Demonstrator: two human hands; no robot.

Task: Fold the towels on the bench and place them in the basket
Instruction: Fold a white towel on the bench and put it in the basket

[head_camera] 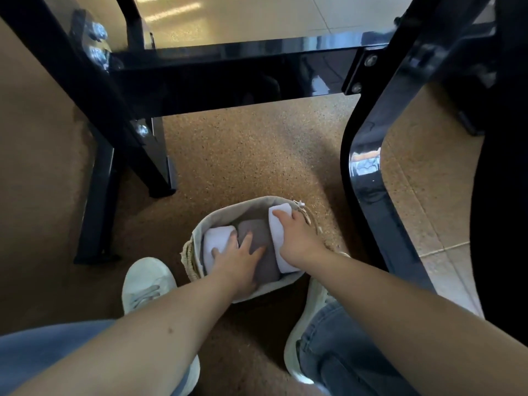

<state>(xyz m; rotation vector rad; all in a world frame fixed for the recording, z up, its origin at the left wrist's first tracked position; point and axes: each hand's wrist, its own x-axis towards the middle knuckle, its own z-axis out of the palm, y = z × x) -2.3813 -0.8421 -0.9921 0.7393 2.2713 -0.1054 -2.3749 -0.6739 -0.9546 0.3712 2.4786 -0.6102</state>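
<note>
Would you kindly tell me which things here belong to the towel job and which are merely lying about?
Job: basket, left white towel, grey towel, right white towel, left hand pressing down, right hand gripping the right white towel.
Lying about: black metal frame, pale shoes.

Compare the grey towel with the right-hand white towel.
The grey towel sits in the middle; the white towel lies along the right wall of the basket. The left hand presses spread fingers on the grey towel; the right hand grips the white towel. Both are folded.
</note>
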